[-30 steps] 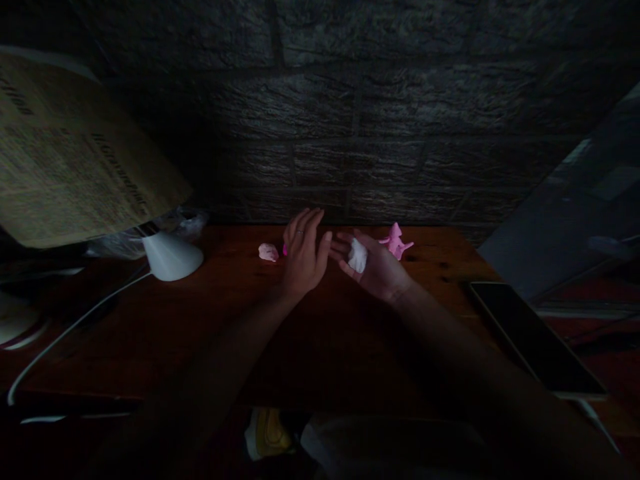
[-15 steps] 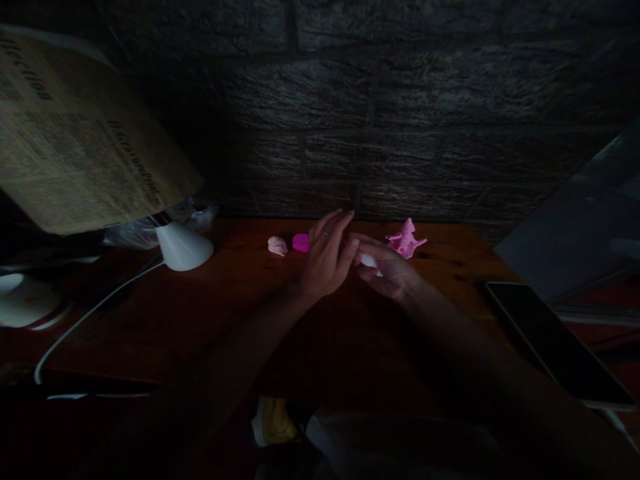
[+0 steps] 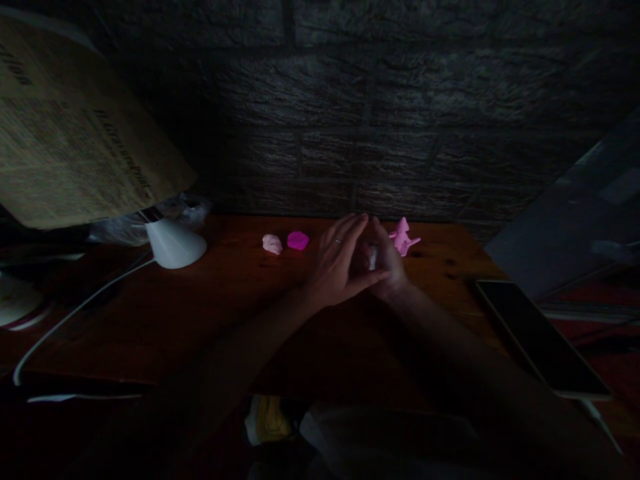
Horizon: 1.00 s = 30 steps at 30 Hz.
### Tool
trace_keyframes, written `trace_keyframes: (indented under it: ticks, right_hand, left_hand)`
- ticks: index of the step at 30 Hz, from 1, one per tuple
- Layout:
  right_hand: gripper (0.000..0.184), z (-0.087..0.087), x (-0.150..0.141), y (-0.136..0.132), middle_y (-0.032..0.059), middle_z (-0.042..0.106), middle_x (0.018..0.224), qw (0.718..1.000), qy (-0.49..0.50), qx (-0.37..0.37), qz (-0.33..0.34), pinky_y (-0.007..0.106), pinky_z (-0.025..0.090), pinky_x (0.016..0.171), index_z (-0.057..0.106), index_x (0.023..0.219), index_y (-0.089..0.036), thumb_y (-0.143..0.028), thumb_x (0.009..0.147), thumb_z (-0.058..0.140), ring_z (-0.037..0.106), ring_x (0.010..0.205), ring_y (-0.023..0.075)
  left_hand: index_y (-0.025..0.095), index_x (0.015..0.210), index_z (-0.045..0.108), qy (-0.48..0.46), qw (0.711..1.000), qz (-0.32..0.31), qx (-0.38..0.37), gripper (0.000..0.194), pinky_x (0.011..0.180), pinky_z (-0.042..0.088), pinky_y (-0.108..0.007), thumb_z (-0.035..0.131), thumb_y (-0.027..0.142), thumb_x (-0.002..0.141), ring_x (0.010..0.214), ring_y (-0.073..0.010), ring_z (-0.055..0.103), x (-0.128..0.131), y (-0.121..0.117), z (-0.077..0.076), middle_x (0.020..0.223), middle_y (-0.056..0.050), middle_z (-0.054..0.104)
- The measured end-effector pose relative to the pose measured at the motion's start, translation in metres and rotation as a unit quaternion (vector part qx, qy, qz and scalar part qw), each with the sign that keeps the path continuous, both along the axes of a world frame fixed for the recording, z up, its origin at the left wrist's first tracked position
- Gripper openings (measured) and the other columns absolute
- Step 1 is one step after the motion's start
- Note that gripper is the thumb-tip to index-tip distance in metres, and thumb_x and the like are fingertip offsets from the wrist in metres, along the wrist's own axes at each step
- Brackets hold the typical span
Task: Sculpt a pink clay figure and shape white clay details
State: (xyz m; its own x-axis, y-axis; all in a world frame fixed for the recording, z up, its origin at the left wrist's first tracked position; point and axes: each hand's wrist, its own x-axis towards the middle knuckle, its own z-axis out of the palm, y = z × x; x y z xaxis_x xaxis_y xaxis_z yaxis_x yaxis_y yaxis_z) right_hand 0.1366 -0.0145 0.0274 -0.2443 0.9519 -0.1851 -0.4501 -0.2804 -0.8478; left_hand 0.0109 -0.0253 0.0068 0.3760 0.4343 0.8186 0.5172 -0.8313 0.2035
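My right hand (image 3: 389, 270) curls round a small white lump of clay (image 3: 373, 257), of which only a part shows. Close against it, my left hand (image 3: 334, 260) has its fingers stretched out, with the thumb reaching across toward the right palm; a ring sits on one finger. Left of the hands, a bright magenta piece of clay (image 3: 298, 241) and a pale pink lump of clay (image 3: 273, 244) lie on the table. A pink clay figure (image 3: 403, 237) with a pointed top and side spikes stands behind my right hand, partly hidden by it.
On the wooden table (image 3: 235, 287), a lamp with a white base (image 3: 176, 245) and newspaper-print shade (image 3: 85, 127) stands left, its white cable (image 3: 75, 300) trailing forward. A dark-screened tablet (image 3: 540, 337) lies right. A dark brick wall (image 3: 320, 100) rises behind.
My left hand has moved right, its thumb now across the right palm. The right fingers have curled up, covering more of the white lump. The whole view has shifted slightly.
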Motion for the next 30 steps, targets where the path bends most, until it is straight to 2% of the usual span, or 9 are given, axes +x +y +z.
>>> trace_keyframes:
  ticks: [2,4,8,12,15,18,23,27,30]
  right_hand:
    - [0.064,0.002,0.002,0.0,-0.0014,0.049,0.048,0.999,0.033,0.002,0.039,0.025,0.042,0.045,0.054,0.062,-0.023,-0.079,0.091,0.041,0.048,0.044,0.0116]
    - [0.065,0.006,0.003,-0.001,0.0021,0.065,0.066,0.994,0.077,0.013,0.079,0.032,0.054,0.062,0.067,0.085,-0.024,-0.079,0.093,0.034,0.065,0.066,0.0185]
    - [0.072,0.012,0.004,-0.005,0.0055,0.074,0.094,0.98,0.103,0.05,0.161,0.044,0.053,0.093,0.07,0.109,-0.025,-0.084,0.089,0.033,0.068,0.105,0.0261]
    - [0.075,0.011,0.001,-0.009,0.0082,0.074,0.093,0.981,0.051,0.051,0.18,0.043,0.053,0.092,0.071,0.1,-0.023,-0.089,0.084,0.037,0.068,0.107,0.028]
    - [0.078,0.007,0.0,-0.008,0.0091,0.073,0.085,0.987,0.019,0.021,0.159,0.042,0.055,0.083,0.069,0.093,-0.023,-0.09,0.084,0.03,0.069,0.101,0.0283]
    - [0.077,0.002,0.001,-0.003,0.008,0.072,0.08,0.993,0.028,0.0,0.11,0.041,0.055,0.083,0.067,0.093,-0.024,-0.09,0.084,0.029,0.07,0.095,0.0267]
    - [0.08,-0.006,0.003,0.005,0.0102,0.074,0.087,0.997,0.022,-0.029,0.069,0.041,0.055,0.084,0.069,0.101,-0.022,-0.088,0.086,0.026,0.07,0.087,0.0246]
    - [0.084,-0.01,0.004,0.007,0.0129,0.075,0.089,0.997,-0.02,-0.013,0.067,0.04,0.054,0.08,0.072,0.095,-0.02,-0.088,0.087,0.023,0.071,0.089,0.0254]
    - [0.083,-0.012,0.006,0.009,0.0121,0.074,0.083,0.998,-0.044,-0.007,0.05,0.039,0.053,0.076,0.073,0.091,-0.021,-0.088,0.087,0.024,0.07,0.085,0.0256]
  left_hand:
    - [0.016,0.154,0.031,0.006,1.0,0.011,-0.008,0.091,0.117,0.036,-0.054,0.058,0.071,0.087,0.146,-0.0343,0.041,0.0,0.003,-0.003,0.152,-0.023,0.047]
    - [0.016,0.149,0.04,0.006,0.999,0.029,-0.02,0.079,0.117,0.037,-0.055,0.058,0.066,0.09,0.145,-0.0336,0.041,-0.002,0.006,-0.005,0.15,-0.021,0.05]
    - [0.018,0.13,0.057,-0.015,0.997,0.061,-0.041,0.044,0.115,0.04,-0.054,0.06,0.046,0.096,0.141,-0.0308,0.047,-0.008,0.008,-0.003,0.139,-0.016,0.062]
    - [0.019,0.109,0.063,-0.06,0.993,0.001,-0.105,0.026,0.1,0.052,-0.043,0.069,0.036,0.091,0.116,-0.0256,0.067,-0.008,0.004,0.0,0.12,-0.012,0.072]
    - [0.021,0.093,0.064,-0.147,0.97,-0.033,-0.189,0.017,0.088,0.056,-0.037,0.072,0.035,0.087,0.098,-0.0219,0.071,-0.004,0.001,0.004,0.104,-0.008,0.075]
    - [0.022,0.084,0.06,-0.296,0.908,-0.024,-0.296,0.017,0.066,0.054,-0.028,0.073,0.034,0.086,0.072,-0.0161,0.068,-0.001,0.002,0.011,0.079,-0.002,0.071]
    - [0.023,0.082,0.059,-0.464,0.787,-0.027,-0.406,0.022,0.04,0.031,-0.018,0.078,0.034,0.082,0.041,-0.006,0.047,-0.001,0.007,0.025,0.056,0.007,0.056]
    - [0.021,0.073,0.056,-0.522,0.693,-0.077,-0.491,0.035,0.034,0.016,-0.018,0.076,0.047,0.084,0.031,-0.0032,0.029,-0.004,0.006,0.038,0.043,0.011,0.039]
    - [0.02,0.062,0.049,-0.501,0.639,-0.127,-0.569,0.05,0.032,0.014,-0.019,0.066,0.058,0.088,0.028,-0.0038,0.025,-0.009,0.007,0.043,0.039,0.01,0.033]
